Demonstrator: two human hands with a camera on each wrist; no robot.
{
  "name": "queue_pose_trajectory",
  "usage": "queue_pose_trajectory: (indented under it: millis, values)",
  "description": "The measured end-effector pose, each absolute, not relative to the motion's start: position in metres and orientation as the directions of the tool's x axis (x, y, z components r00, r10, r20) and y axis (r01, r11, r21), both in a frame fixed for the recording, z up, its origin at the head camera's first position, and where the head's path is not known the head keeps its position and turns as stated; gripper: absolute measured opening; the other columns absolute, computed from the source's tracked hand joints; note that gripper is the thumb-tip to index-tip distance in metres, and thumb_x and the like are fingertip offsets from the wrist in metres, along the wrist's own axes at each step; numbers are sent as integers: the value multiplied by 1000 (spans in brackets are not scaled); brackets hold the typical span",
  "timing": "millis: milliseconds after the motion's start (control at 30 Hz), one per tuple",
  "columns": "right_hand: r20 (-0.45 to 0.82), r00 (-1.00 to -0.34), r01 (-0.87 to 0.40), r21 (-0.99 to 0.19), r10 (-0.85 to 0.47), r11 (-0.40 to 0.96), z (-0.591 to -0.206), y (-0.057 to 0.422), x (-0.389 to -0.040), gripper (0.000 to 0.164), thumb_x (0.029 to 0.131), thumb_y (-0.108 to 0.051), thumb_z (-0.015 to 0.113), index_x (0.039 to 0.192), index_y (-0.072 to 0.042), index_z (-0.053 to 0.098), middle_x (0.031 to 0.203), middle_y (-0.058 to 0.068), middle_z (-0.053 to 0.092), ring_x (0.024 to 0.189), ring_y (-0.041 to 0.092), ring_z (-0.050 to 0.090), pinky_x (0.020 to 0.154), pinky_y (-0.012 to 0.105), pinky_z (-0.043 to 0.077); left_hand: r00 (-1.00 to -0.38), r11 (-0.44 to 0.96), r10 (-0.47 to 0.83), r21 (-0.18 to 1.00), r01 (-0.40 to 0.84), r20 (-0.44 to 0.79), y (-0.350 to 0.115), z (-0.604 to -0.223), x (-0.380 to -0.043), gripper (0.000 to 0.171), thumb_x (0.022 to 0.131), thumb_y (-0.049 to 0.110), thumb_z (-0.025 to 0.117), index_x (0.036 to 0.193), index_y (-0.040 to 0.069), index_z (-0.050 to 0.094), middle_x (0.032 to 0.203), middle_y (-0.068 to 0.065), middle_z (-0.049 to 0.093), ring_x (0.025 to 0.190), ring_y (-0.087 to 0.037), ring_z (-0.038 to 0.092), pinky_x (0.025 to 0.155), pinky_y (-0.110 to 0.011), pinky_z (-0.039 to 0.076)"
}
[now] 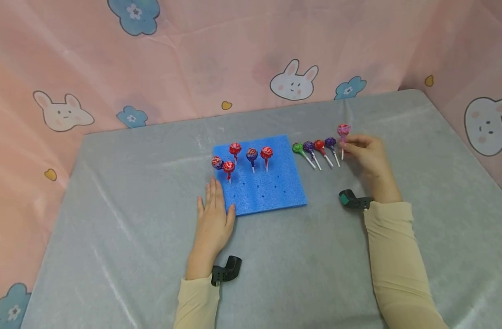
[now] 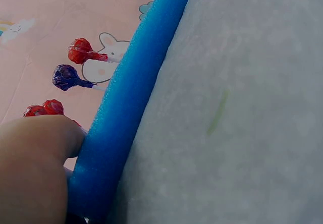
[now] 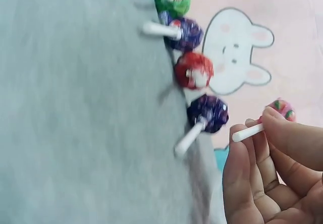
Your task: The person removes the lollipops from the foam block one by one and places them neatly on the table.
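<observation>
Between thumb and fingers my right hand [image 1: 368, 155] pinches a pink lollipop [image 1: 343, 130] by its stick, head up, at the right end of a row of lollipops. In the right wrist view the white stick end [image 3: 247, 133] pokes out past the fingers. My left hand [image 1: 213, 224] lies with straight fingers along the left edge of a blue foam board [image 1: 271, 198], its thumb at the near edge. Several red and purple lollipops, such as a purple one [image 1: 252, 155], stand upright in the board's back and left part. Small holes dot its front part.
Right of the board lie a green lollipop [image 1: 298, 148], a purple one [image 1: 309, 147], a red one [image 1: 319, 145] and another purple one [image 1: 330, 143], sticks toward me. A grey cloth [image 1: 131, 237] covers the table; a pink printed curtain [image 1: 210, 59] hangs behind it.
</observation>
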State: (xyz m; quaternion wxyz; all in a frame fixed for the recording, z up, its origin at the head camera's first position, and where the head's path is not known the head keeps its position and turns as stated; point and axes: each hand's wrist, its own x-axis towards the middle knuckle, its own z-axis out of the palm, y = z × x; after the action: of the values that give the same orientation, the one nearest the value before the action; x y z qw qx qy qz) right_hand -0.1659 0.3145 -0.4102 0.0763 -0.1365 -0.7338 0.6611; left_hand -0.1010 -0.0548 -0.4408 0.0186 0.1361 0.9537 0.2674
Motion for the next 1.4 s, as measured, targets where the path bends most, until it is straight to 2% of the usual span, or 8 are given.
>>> queue_pose_trajectory:
  millis: [100,333,567,733,867,1033,1167,1400]
  values:
    - [-104,-936,135,-988,336,70,-413,320,-164,21,85,2,66,74,-15,71,69,-10,65,60,3,61,57,16,51,-962,819,271,516,250,37,-55,-441,-101,65,99,25,42,148,-7,12,156,-18,4,143,-29,3,111,-54,2]
    - [-178,-917,236,-963,356,127,-417,328,-163,19,84,-2,68,73,-17,73,66,-13,64,59,1,61,56,17,51,-962,818,269,519,248,35,-55,-441,-102,66,99,24,43,148,-7,12,156,-18,4,143,-30,3,111,-54,1]
    - [-217,-910,281,-949,352,140,-418,327,-163,31,85,-3,68,64,-26,68,64,-14,63,59,0,61,56,16,51,-962,818,269,520,246,32,-55,-441,-101,65,99,24,43,148,-8,13,156,-18,4,143,-30,3,111,-54,1]
    - [-218,-908,287,-946,358,153,-418,327,-164,21,85,-4,69,71,-19,72,63,-14,63,59,-1,61,56,16,51,-963,819,269,521,242,24,-55,-441,-102,65,100,25,42,148,-7,12,156,-17,3,143,-30,3,111,-54,1]
    - [-209,-907,292,-937,367,189,-419,327,-164,5,84,-6,69,85,-5,75,64,-15,63,59,-2,61,57,15,51,-963,819,269,520,241,22,-55,-441,-102,66,100,25,42,148,-7,12,156,-17,3,143,-29,3,111,-54,1]
    - [-207,-899,320,-912,386,257,-420,327,-164,13,84,-10,71,93,-1,74,64,-18,62,60,-3,60,58,14,50,-963,818,270,522,241,21,-55,-440,-102,66,99,24,43,148,-7,11,156,-18,4,143,-30,3,111,-54,1]
    - [-219,-893,341,-899,393,274,-419,326,-164,10,84,-13,71,90,-5,74,65,-18,62,61,-3,61,58,14,50,-963,820,270,520,240,19,-55,-440,-102,66,99,25,42,148,-7,11,156,-18,4,143,-30,3,111,-54,1]
    - [-198,-889,354,-869,414,346,-417,325,-165,14,82,-12,74,87,0,73,60,-19,58,55,-3,55,55,14,49,-963,820,270,520,239,18,-55,-440,-102,66,99,24,43,148,-7,12,156,-18,4,143,-30,3,111,-54,0]
